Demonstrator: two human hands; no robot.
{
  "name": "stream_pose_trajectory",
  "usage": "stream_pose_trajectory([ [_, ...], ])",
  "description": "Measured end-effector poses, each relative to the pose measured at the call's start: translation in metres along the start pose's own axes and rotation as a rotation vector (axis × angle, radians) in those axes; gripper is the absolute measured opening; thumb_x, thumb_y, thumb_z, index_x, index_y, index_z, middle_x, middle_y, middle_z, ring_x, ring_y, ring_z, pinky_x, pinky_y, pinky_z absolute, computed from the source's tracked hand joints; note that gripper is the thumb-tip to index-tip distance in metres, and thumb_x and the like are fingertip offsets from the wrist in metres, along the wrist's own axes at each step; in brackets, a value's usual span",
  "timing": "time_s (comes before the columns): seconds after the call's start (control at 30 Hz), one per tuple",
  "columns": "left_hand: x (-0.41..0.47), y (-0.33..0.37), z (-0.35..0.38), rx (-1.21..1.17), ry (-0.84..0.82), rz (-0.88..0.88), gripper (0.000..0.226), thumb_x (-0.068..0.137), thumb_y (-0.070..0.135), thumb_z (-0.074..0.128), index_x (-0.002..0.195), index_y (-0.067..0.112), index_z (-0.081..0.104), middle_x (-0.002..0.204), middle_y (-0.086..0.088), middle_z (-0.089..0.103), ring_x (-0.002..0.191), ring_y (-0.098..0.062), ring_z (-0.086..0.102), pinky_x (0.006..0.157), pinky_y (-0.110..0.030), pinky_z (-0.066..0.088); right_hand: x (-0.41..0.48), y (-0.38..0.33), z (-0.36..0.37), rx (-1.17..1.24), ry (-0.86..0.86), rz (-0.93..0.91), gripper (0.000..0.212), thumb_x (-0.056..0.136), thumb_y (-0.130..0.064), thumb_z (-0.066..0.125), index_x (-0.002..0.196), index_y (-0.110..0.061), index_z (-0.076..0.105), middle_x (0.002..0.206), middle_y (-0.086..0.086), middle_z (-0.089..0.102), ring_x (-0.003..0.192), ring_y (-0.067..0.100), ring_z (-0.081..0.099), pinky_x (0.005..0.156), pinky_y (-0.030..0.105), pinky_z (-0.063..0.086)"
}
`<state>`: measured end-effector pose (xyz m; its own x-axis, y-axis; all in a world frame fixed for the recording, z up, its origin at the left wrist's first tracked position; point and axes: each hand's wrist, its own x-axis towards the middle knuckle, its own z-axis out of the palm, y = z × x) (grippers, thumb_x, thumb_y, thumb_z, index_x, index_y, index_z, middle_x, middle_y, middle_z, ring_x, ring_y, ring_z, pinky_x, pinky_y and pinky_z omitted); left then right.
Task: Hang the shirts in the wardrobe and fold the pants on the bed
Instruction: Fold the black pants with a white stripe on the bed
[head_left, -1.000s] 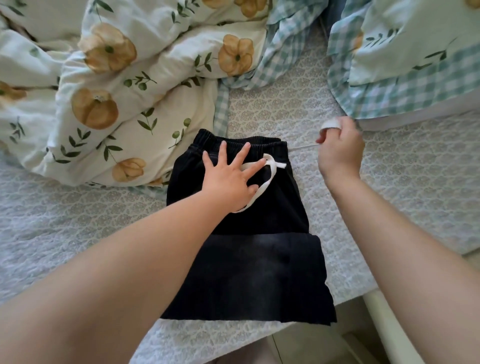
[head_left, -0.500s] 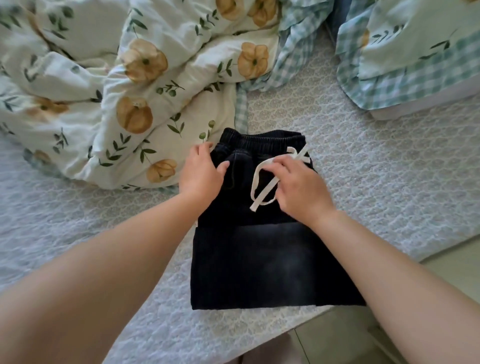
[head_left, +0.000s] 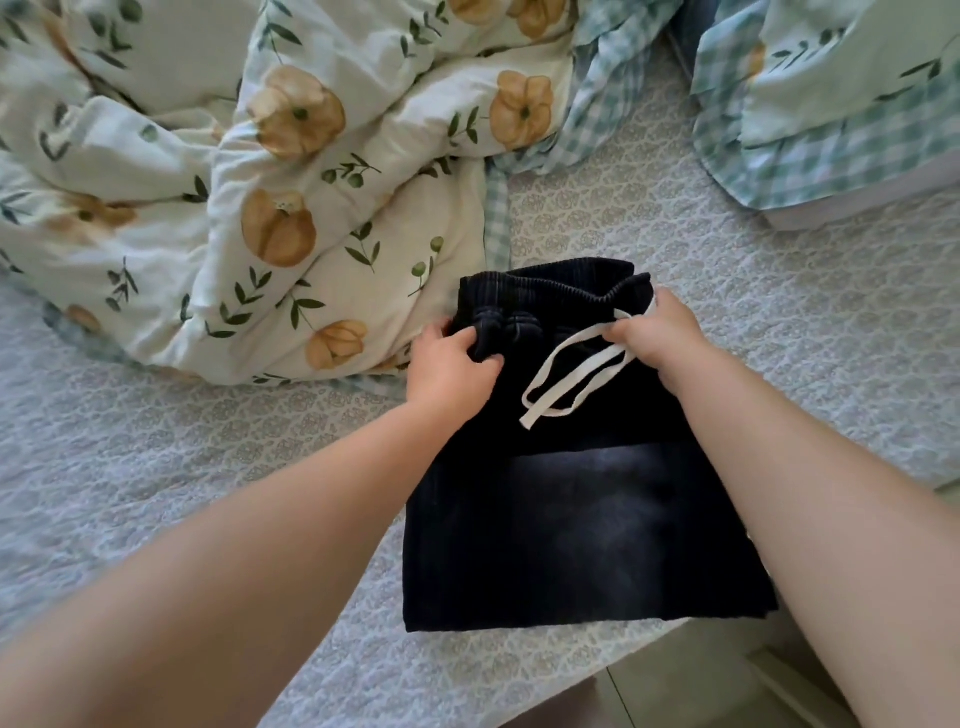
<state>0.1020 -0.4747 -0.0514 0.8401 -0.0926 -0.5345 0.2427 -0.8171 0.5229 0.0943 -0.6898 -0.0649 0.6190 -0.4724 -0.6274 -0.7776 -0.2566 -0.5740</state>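
Fingers of the left hand curl shut around a bunched fold of dark cloth at the waistband of the pants, just left of the frame's centre. At the right end of the waistband, the right hand is closed too, pinching the white drawstring against the elastic edge. From that pinch the drawstring runs down and to the left in a long loose loop, and its flat end lies on the dark cloth below the hands. Both bare forearms reach in from the bottom corners of the frame and meet at the pants. These pants are black, ribbed like corduroy, and already folded into a compact block with the waistband at the top and a lower folded layer lying across the front. They sit in the centre and lower right of the frame on the bed, which is covered by a pale grey sheet with a small repeating pattern. Their lower edge lies near the bed's edge, and a strip of pale floor shows beyond it at the bottom right. A rumpled white quilt printed with orange flowers and green leaves fills the upper left, its edge touching the left side of the waistband. In the upper right lies a pillow in green check and the same floral print, well apart from the pants.
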Motion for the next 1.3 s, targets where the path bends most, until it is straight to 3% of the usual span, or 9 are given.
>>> stream_pose_trajectory([
  [0.27,0.011,0.002,-0.028,-0.654,-0.293,-0.108,0.013,0.084,0.031,0.07,0.094,0.022,0.072,0.087,0.003,0.075,0.08,-0.014,0.072,0.065,-0.022,0.057,-0.006,0.015,-0.022,0.347,-0.252,0.008,0.04,0.079,0.005,0.064,0.107,-0.023,0.058,0.101,0.006,0.068,0.096,0.028,0.065,0.089,0.044,0.05],
  [0.37,0.022,-0.006,-0.033,-0.447,-0.118,0.003,0.012,0.086,0.026,0.069,0.097,0.024,0.072,0.095,0.004,0.073,0.085,-0.013,0.07,0.076,-0.027,0.056,-0.007,0.014,-0.029,0.358,-0.245,-0.053,0.044,0.076,-0.009,0.073,0.114,-0.022,0.053,0.109,0.006,0.065,0.096,0.023,0.065,0.083,0.039,0.049],
  [0.5,0.016,-0.008,-0.017,-0.012,0.258,0.064,0.044,0.089,0.027,0.062,0.131,0.021,0.049,0.142,0.0,0.04,0.127,-0.018,0.044,0.106,-0.032,0.037,-0.021,0.008,-0.015,-0.225,0.138,-0.21,0.091,0.075,-0.043,0.074,0.147,-0.023,0.02,0.146,0.005,0.03,0.132,0.022,0.033,0.107,0.038,0.031],
  [0.6,-0.01,-0.014,-0.004,0.286,0.297,0.41,0.061,0.087,0.027,0.058,0.143,0.02,0.035,0.156,-0.003,0.021,0.141,-0.021,0.021,0.114,-0.039,0.02,-0.054,0.012,0.003,-0.439,0.3,-0.445,0.076,0.082,-0.039,0.065,0.145,-0.018,0.028,0.145,0.009,0.033,0.132,0.026,0.031,0.106,0.04,0.029],
  [0.7,-0.038,-0.031,0.01,0.523,0.167,0.748,0.056,0.09,0.037,0.046,0.143,0.023,0.04,0.155,-0.002,0.028,0.142,-0.021,0.022,0.115,-0.048,0.017,-0.088,0.038,0.01,-0.517,0.336,-0.681,0.054,0.08,-0.028,0.062,0.131,-0.015,0.048,0.127,0.007,0.052,0.116,0.027,0.046,0.096,0.04,0.035],
  [0.83,-0.058,-0.061,0.024,0.781,-0.238,0.598,0.055,0.097,0.053,0.022,0.149,0.033,0.023,0.16,0.008,0.008,0.147,-0.014,-0.003,0.115,-0.045,-0.009,-0.123,0.102,0.003,-0.664,0.215,-0.862,0.047,0.081,-0.031,0.052,0.122,-0.01,0.056,0.122,0.009,0.057,0.113,0.025,0.051,0.099,0.041,0.036],
  [0.97,-0.076,-0.074,0.02,0.769,-0.157,0.562,0.053,0.098,0.044,0.026,0.15,0.031,0.021,0.159,0.004,0.011,0.147,-0.017,0.005,0.116,-0.046,-0.002,-0.134,0.142,-0.015,-0.828,0.037,-0.748,0.056,0.084,-0.039,0.04,0.126,-0.006,0.057,0.134,0.011,0.053,0.125,0.032,0.049,0.109,0.046,0.029],
  [1.13,-0.107,-0.099,0.009,0.814,-0.096,0.906,0.056,0.092,0.046,0.033,0.137,0.017,0.049,0.146,-0.002,0.044,0.135,-0.023,0.041,0.111,-0.053,0.026,-0.145,0.153,-0.021,-1.063,-0.109,-0.827,0.071,0.075,-0.058,0.056,0.132,-0.016,0.053,0.144,0.007,0.044,0.134,0.027,0.038,0.11,0.053,0.025],
  [1.3,-0.119,-0.122,0.008,1.033,-0.376,0.817,0.104,0.079,0.078,0.035,0.15,0.012,-0.004,0.158,-0.003,-0.01,0.145,-0.024,-0.015,0.116,-0.048,-0.01,-0.157,0.171,-0.03,-1.206,-0.196,-0.785,0.108,0.048,-0.056,0.082,0.14,-0.015,0.043,0.147,0.012,0.038,0.136,0.029,0.036,0.105,0.059,0.031],
])
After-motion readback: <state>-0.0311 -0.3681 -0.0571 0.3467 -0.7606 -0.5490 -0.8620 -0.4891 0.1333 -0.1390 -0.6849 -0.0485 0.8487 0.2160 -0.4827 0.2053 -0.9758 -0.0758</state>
